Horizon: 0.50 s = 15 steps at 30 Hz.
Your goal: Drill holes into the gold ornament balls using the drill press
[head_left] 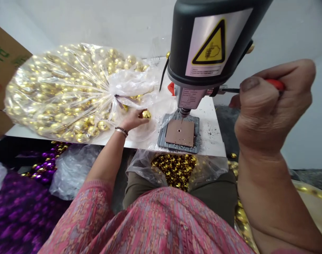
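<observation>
A shiny gold ball (pixel 146 114) is held between the thumb and fingers of my left hand (pixel 134 119), over the open mouth of a clear plastic bag (pixel 71 95) full of gold balls. My right hand (pixel 269 102) is closed around the red-tipped lever (pixel 276 84) of a black bench drill press (pixel 200 46). Under its thin drill bit (pixel 182 120) lies a brown square plate (pixel 174 132) with a small hole, set on the grey drill base (pixel 163 143). No ball sits on the plate, and the bit is raised above it.
Dark shavings (pixel 210 132) are scattered over the white table (pixel 214 150). An open bag of gold balls (pixel 177 167) hangs at the front edge, between my legs. Purple balls in a bag (pixel 23 211) stand lower left, near a cardboard box (pixel 7 77). More gold balls (pixel 241 215) lie lower right.
</observation>
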{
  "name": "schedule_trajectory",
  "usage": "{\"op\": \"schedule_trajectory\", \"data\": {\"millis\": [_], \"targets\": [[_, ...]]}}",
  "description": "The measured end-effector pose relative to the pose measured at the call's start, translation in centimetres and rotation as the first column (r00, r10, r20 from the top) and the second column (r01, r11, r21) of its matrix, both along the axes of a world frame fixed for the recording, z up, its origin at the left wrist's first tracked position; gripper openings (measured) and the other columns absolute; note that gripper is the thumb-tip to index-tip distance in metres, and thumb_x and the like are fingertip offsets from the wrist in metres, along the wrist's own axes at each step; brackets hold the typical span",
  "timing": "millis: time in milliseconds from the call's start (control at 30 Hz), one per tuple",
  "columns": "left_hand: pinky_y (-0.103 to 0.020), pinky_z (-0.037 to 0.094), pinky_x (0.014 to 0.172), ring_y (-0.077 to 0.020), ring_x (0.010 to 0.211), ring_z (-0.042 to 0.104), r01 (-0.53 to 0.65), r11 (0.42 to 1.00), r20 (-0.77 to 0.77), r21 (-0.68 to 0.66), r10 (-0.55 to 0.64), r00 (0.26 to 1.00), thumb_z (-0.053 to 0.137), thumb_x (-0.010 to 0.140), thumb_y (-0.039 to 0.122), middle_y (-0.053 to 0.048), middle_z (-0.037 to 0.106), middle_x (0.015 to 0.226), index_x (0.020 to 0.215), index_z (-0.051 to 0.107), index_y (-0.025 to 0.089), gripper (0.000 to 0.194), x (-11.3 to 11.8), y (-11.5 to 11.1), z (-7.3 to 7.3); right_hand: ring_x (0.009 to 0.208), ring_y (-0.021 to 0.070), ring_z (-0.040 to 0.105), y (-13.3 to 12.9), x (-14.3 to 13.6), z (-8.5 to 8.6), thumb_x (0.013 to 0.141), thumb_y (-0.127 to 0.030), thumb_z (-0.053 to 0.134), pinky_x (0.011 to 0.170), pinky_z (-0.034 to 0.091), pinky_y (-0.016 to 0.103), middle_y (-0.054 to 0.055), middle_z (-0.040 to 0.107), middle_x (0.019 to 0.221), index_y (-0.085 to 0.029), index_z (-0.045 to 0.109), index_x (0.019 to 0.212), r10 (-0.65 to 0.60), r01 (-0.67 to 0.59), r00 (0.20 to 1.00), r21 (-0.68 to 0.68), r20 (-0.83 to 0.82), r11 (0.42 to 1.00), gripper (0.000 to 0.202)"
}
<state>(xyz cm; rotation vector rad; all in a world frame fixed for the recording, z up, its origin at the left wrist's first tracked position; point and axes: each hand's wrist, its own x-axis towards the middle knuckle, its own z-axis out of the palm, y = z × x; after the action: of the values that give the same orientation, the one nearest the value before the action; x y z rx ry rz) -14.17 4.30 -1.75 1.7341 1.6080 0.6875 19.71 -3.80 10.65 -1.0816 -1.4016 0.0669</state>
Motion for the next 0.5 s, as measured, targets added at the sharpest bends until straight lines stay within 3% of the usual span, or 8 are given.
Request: {"op": "schedule_trajectory", "data": {"millis": [67, 133, 233, 333, 500], "targets": [[-0.029, 0.053, 0.080, -0.0189, 0.093, 0.065, 0.096, 0.993, 0.261, -0.066, -0.076, 0.962, 0.084, 0.072, 0.030, -0.002, 0.071, 0.098, 0.120, 0.060, 0.019, 0.055, 1.0, -2.4, 0.2, 0.071, -0.0001, 0.051, 0.1, -0.1, 0.0, 0.099, -0.045, 0.052, 0.079, 0.045, 0.026, -0.007, 0.048, 0.080, -0.017, 0.053, 0.090, 0.010, -0.010, 1.000, -0.003, -0.006, 1.000, 0.030], [-0.026, 0.052, 0.076, -0.0159, 0.089, 0.064, 0.205, 0.973, 0.496, -0.103, -0.128, 0.859, 0.084, 0.069, 0.029, 0.000, 0.070, 0.098, 0.120, 0.052, 0.024, 0.061, 2.2, -4.7, 0.3, 0.071, -0.0011, 0.049, 0.1, -0.2, 0.0, 0.099, -0.046, 0.051, 0.079, 0.044, 0.025, -0.007, 0.047, 0.080, -0.017, 0.051, 0.089, 0.019, -0.019, 1.000, -0.001, -0.018, 1.000, 0.030], [-0.024, 0.048, 0.068, -0.0145, 0.083, 0.062, 0.280, 0.950, 0.656, -0.141, -0.122, 0.745, 0.083, 0.066, 0.029, 0.001, 0.068, 0.098, 0.117, 0.047, 0.028, 0.062, 4.3, -7.0, 0.5, 0.071, -0.0009, 0.048, 0.2, -0.3, 0.1, 0.099, -0.042, 0.051, 0.078, 0.043, 0.022, -0.008, 0.046, 0.080, -0.018, 0.047, 0.089, 0.036, -0.037, 0.998, -0.013, -0.047, 0.999, 0.027], [-0.025, 0.048, 0.066, -0.0162, 0.086, 0.064, 0.235, 0.960, 0.655, -0.151, -0.081, 0.751, 0.079, 0.069, 0.034, -0.003, 0.069, 0.108, 0.124, 0.052, 0.029, 0.061, 6.3, -8.0, 0.5, 0.069, -0.0002, 0.046, 0.2, -0.4, 0.3, 0.097, -0.035, 0.051, 0.075, 0.042, 0.021, -0.007, 0.045, 0.078, -0.018, 0.046, 0.089, 0.050, -0.051, 0.997, -0.020, -0.058, 0.998, 0.019], [-0.026, 0.049, 0.073, -0.0141, 0.084, 0.062, 0.148, 0.989, 0.423, -0.031, -0.121, 0.898, 0.080, 0.073, 0.035, -0.004, 0.068, 0.107, 0.127, 0.054, 0.022, 0.062, 8.8, -8.0, 0.1, 0.065, -0.0015, 0.045, -0.2, -0.6, 0.5, 0.097, -0.031, 0.047, 0.076, 0.043, 0.021, -0.007, 0.046, 0.079, -0.019, 0.043, 0.087, 0.068, -0.070, 0.996, -0.041, -0.059, 0.997, 0.015]]}}
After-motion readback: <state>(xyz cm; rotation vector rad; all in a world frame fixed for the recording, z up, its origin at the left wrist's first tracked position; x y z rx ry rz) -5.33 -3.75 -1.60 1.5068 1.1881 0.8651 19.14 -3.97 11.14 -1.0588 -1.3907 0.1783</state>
